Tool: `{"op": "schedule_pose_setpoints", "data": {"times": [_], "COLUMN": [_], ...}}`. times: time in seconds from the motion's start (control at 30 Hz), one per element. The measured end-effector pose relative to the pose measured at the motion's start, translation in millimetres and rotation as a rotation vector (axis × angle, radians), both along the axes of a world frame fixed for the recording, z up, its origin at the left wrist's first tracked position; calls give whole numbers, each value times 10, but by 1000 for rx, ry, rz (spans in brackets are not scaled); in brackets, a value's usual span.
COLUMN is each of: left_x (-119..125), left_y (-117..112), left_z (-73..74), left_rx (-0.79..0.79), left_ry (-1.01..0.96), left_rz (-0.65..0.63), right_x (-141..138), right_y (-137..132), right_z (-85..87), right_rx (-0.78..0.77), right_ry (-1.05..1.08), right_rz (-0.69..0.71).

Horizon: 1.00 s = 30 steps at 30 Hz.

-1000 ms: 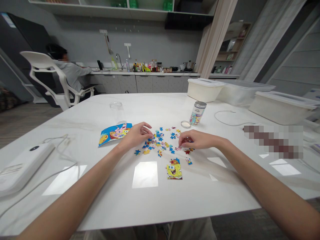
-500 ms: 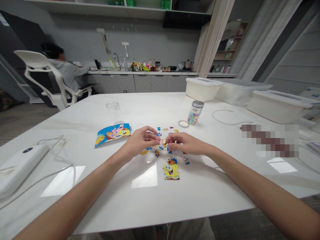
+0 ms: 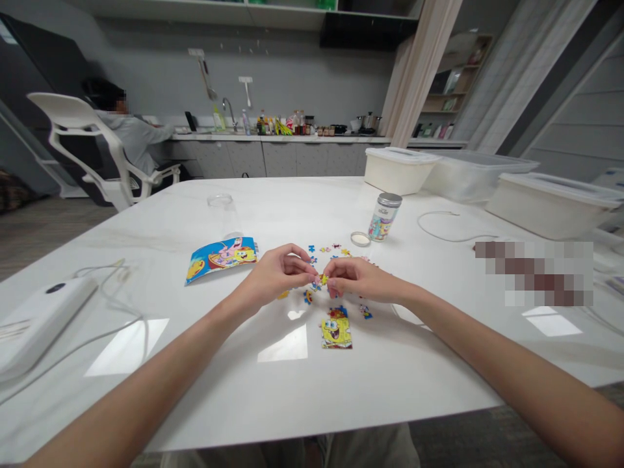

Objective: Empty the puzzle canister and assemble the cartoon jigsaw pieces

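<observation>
My left hand (image 3: 285, 272) pinches a small pinkish jigsaw piece (image 3: 318, 280) between thumb and fingers. Facing it, my right hand (image 3: 358, 276) has its fingertips closed on a yellow jigsaw piece (image 3: 324, 279). The two pieces meet or nearly meet; I cannot tell if they are joined. Several loose pieces lie around and under my hands, such as a blue one (image 3: 312, 248) behind and a blue and white one (image 3: 365, 312) at the right. Nearer me lies a joined block of pieces (image 3: 336, 330) showing a yellow cartoon face. A curved picture sheet (image 3: 221, 260) rests left of my left hand.
Behind my right hand stand a printed can (image 3: 384, 218) and a round lid (image 3: 361, 239). A clear jar (image 3: 221, 214) is at the back left. A white power bank (image 3: 46, 322) with cables sits left. Lidded boxes (image 3: 397, 174) line the back right. A person (image 3: 134, 143) sits beyond the table.
My fingertips have come up slightly and closer together, with the yellow piece now showing between them. The view has shifted a little; the joined block lies in place.
</observation>
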State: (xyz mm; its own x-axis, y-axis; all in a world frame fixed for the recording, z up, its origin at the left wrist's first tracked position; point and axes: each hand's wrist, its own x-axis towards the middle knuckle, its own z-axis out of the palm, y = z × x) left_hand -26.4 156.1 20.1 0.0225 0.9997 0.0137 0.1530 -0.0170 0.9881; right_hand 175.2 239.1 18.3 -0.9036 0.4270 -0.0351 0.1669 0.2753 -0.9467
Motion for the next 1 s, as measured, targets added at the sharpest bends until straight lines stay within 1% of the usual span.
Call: {"op": "schedule_pose_setpoints", "data": {"times": [0.4, 0.63, 0.77, 1.0], "left_x": [19, 33, 28, 26], "left_y": [-3, 11, 16, 14], "left_z": [-5, -55, -74, -77], "left_rx": [-2, -2, -12, -2], "left_ry": [19, -21, -42, -39], "left_rz": [8, -32, -62, -53], "right_x": [-6, -18, -17, 3], "right_y": [14, 32, 35, 31], "right_z": [-40, -57, -26, -40], "right_rx": [-24, -13, -54, -123], "right_ry": [15, -6, -35, -81], "right_rz": [10, -51, -80, -37]}}
